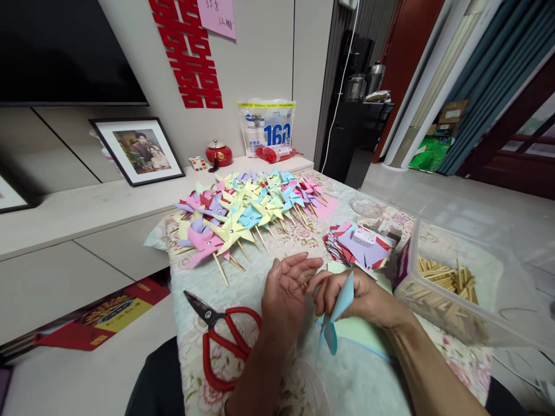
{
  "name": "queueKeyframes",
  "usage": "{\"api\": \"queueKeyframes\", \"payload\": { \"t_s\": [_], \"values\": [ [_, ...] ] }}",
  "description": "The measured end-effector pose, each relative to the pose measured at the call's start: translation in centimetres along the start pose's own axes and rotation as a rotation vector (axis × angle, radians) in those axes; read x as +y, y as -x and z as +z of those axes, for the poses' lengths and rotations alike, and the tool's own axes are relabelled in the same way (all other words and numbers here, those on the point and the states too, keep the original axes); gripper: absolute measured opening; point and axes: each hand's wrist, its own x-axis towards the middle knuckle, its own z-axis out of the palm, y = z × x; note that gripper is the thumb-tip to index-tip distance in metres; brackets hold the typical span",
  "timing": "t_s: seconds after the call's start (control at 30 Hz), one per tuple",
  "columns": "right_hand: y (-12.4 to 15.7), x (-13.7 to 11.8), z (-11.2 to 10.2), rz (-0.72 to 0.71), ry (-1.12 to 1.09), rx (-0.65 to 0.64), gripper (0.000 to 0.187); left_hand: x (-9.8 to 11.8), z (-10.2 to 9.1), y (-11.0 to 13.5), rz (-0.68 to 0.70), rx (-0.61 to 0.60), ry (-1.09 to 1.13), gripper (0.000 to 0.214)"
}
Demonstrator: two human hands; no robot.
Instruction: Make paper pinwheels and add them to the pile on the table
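A: What does the right hand (362, 294) have?

B: A folded light-blue paper piece (344, 297), its fingers closed on it, above the floral tablecloth (303, 232).

A: And the left hand (287, 286)?

B: Palm up, fingers spread loosely, nothing gripped. It's right beside the other — I can't tell whether their fingertips touch.

A: What's around them?

B: Red-handled metal scissors (210, 316) just left, pastel paper pinwheels on wooden sticks (251, 216) beyond — and a clear plastic bin (498, 280) to the right.
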Motion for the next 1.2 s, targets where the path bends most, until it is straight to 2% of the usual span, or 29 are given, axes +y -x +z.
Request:
{"api": "queueKeyframes", "payload": {
  "t_s": [0.17, 0.27, 0.33, 0.4, 0.47, 0.5, 0.57, 0.63, 0.77, 0.87, 0.97, 1.03, 1.2],
  "values": [
    [0.0, 0.0, 0.7, 0.062, -0.016, -0.010, 0.011, -0.2, 0.2, 0.4, -0.076, -0.065, -0.023, 0.046],
    [0.0, -0.2, 0.8, 0.054, 0.007, 0.015, 0.011, -0.2, 0.0, 0.3, 0.005, -0.043, -0.059, 0.041],
    [0.0, -0.3, 0.9, 0.052, 0.029, 0.024, 0.012, -0.2, -0.3, 0.0, 0.130, 0.085, -0.105, 0.032],
    [0.0, -0.4, 1.0, 0.050, 0.045, 0.022, 0.013, -0.3, -0.8, -0.4, 0.231, 0.280, -0.169, 0.022],
    [-0.1, -0.5, 1.2, 0.050, 0.048, 0.005, 0.015, -0.4, -1.2, -0.8, 0.213, 0.419, -0.214, 0.019],
    [-0.1, -0.5, 1.4, 0.054, 0.051, -0.008, 0.016, -0.5, -1.3, -0.9, 0.156, 0.442, -0.216, 0.020],
    [-0.2, -0.4, 1.7, 0.062, 0.069, -0.037, 0.018, -0.7, -1.2, -0.9, 0.016, 0.398, -0.180, 0.024],
    [-0.3, -0.4, 2.0, 0.075, 0.093, -0.058, 0.021, -0.9, -0.8, -0.6, -0.045, 0.311, -0.156, 0.030],
    [-0.5, -0.3, 2.4, 0.122, 0.130, -0.086, 0.023, -0.8, -0.2, -0.1, -0.024, 0.195, -0.154, 0.043],
    [-0.5, -0.4, 2.3, 0.133, 0.125, -0.134, 0.025, -0.6, -0.2, 0.1, 0.005, 0.160, -0.158, 0.043],
    [-0.2, -0.7, 1.6, 0.075, 0.114, -0.150, 0.026, -0.4, -0.2, 0.1, 0.058, 0.158, -0.216, 0.042],
    [0.1, -0.8, 0.9, 0.023, 0.107, -0.091, 0.024, -0.3, -0.1, 0.2, 0.065, 0.165, -0.262, 0.043],
    [0.5, -0.3, 0.1, -0.118, 0.084, 0.224, 0.020, -0.5, 0.3, 0.5, 0.062, 0.166, -0.334, 0.041]
  ]
}}
